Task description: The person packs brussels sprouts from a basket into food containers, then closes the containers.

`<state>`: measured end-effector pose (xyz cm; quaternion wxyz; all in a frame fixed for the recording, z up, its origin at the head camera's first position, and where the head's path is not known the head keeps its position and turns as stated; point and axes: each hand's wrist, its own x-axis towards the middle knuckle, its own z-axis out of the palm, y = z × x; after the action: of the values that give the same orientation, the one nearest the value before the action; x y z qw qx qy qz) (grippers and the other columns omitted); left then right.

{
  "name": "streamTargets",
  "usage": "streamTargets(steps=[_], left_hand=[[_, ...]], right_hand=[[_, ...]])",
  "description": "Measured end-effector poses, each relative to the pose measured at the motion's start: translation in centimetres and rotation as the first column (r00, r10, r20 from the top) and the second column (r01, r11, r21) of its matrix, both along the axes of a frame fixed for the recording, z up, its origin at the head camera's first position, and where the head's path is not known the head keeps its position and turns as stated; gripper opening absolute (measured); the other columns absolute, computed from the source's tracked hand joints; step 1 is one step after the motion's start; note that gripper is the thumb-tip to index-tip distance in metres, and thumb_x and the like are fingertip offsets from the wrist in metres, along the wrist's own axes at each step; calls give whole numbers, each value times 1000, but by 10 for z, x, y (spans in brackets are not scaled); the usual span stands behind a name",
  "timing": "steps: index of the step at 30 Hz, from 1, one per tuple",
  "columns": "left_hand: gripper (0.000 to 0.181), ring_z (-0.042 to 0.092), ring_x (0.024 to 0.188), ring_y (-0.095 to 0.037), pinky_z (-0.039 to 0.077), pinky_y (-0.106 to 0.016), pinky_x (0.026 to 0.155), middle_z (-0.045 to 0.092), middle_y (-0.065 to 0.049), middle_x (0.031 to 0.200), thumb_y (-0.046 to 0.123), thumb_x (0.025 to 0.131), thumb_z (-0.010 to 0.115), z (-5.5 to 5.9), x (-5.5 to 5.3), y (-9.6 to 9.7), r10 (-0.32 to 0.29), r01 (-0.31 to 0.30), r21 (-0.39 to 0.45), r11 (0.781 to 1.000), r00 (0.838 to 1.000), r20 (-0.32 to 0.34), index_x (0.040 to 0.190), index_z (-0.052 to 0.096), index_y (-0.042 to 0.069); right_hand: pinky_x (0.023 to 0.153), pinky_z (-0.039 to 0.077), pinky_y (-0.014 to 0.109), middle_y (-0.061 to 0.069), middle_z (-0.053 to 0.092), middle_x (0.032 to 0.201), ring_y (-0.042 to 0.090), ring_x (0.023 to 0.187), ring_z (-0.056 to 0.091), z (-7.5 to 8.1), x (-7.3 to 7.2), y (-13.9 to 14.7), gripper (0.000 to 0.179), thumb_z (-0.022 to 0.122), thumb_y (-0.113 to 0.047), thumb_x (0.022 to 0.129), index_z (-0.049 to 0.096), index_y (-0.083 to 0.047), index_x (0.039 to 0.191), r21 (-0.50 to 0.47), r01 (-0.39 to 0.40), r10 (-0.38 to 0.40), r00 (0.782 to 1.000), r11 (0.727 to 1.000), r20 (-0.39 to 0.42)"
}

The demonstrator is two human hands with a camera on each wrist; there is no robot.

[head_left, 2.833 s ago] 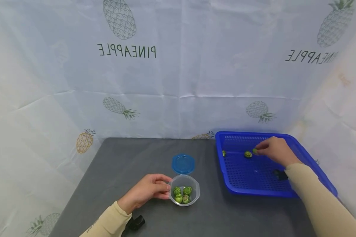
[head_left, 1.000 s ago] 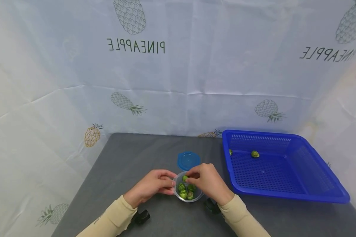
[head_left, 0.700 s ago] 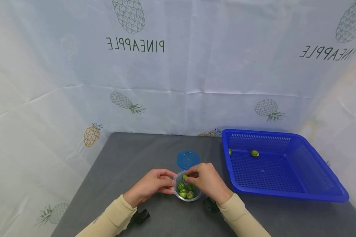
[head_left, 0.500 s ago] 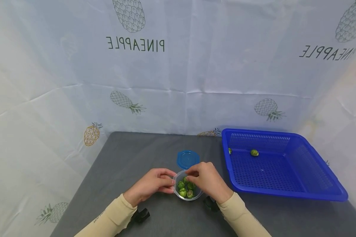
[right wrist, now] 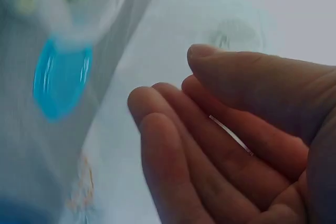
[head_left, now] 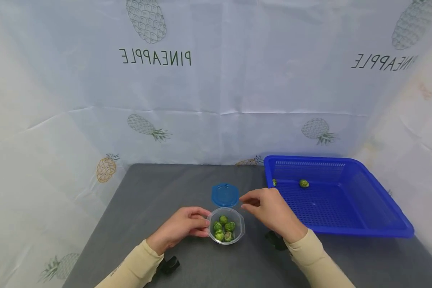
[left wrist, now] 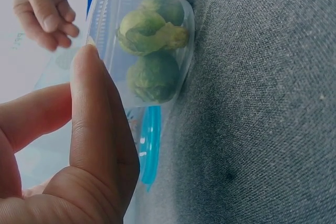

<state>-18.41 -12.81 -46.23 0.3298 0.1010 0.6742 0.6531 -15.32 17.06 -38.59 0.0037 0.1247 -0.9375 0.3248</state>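
A clear plastic food container (head_left: 239, 224) stands on the table with several Brussels sprouts (head_left: 229, 226) in it; the left wrist view shows sprouts (left wrist: 153, 77) through its wall. My left hand (head_left: 183, 225) pinches the container's left rim, its thumb (left wrist: 86, 98) in front in the left wrist view. To the right of the container, my right hand (head_left: 270, 206) hovers with relaxed fingers and holds nothing; the right wrist view shows its bare fingers (right wrist: 165, 150). Just behind the container lies a blue lid (head_left: 225, 195).
A blue plastic basket (head_left: 340, 230) stands at the right of the grey table (head_left: 165, 184). One sprout (head_left: 304, 183) lies near its back wall, and another (head_left: 275, 182) is partly hidden by its left side. White pineapple-print cloth (head_left: 209, 88) surrounds the table.
My right hand brought a sprout from the basket, put it in the container among the others and let go. It then moved back to the right. My left hand stayed on the container.
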Motion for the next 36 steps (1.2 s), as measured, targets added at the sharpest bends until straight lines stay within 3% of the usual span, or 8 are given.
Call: streamTargets(steps=[7, 11, 17, 23, 36], left_hand=[[42, 77, 90, -15, 69, -33, 90, 80, -11, 105, 12, 105, 70, -2, 0, -1, 3, -3, -4, 1000, 1000, -9, 142, 62, -6], [42, 77, 91, -15, 69, -32, 89, 78, -13, 109, 12, 105, 70, -2, 0, -2, 7, -7, -4, 1000, 1000, -8, 142, 62, -6], [43, 77, 91, -14, 69, -31, 89, 77, -14, 110, 13, 106, 70, 0, 0, -2, 6, -6, 5, 1000, 1000, 5, 143, 61, -7], [44, 78, 91, -14, 69, -31, 89, 79, -12, 107, 13, 106, 70, 0, 1, -2, -9, 9, 17, 1000, 1000, 14, 144, 60, -7], [46, 77, 92, -14, 69, -30, 89, 77, -13, 110, 13, 106, 69, -1, 0, -2, -12, 12, 29, 1000, 1000, 15, 145, 59, -9]], right_hand=[[84, 69, 39, -4, 83, 109, 11, 94, 78, 31, -16, 64, 18, 79, -19, 101, 84, -18, 118, 88, -33, 35, 999, 996, -19], [87, 68, 45, -1, 84, 109, 17, 98, 79, 36, -35, 102, 19, 78, -20, 101, 84, -16, 119, 131, -16, 19, 1000, 991, -22], [88, 67, 50, 8, 83, 114, 26, 102, 78, 24, -63, 152, 24, 77, -19, 102, 81, -9, 123, 205, 12, -20, 999, 979, 34], [94, 63, 61, 14, 81, 119, 37, 110, 76, 7, -81, 188, 31, 77, -19, 102, 78, -3, 128, 240, 15, -46, 991, 971, 124], [99, 60, 66, 25, 76, 128, 52, 123, 67, -19, -111, 217, 39, 79, -20, 98, 76, 3, 129, 284, 23, -93, 968, 959, 234]])
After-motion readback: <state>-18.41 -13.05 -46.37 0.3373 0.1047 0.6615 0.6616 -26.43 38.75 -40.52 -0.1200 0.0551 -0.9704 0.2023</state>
